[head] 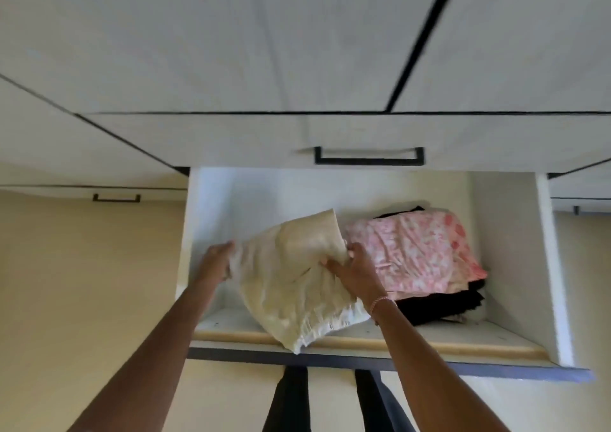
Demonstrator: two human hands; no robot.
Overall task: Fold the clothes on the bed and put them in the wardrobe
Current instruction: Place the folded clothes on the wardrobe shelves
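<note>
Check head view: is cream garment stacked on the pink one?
No, left hand and right hand hold the cream garment beside the pink garment, not atop it.

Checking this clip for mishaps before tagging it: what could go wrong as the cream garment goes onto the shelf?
1. The cream garment overhangs the front edge of the shelf; released now, it might slide off.
2. The right hand is beside the pink floral garment on the dark pile; pushing inward could rumple or shift them.
3. The left hand and the right grip bunched cloth, so the fold may loosen.
</note>
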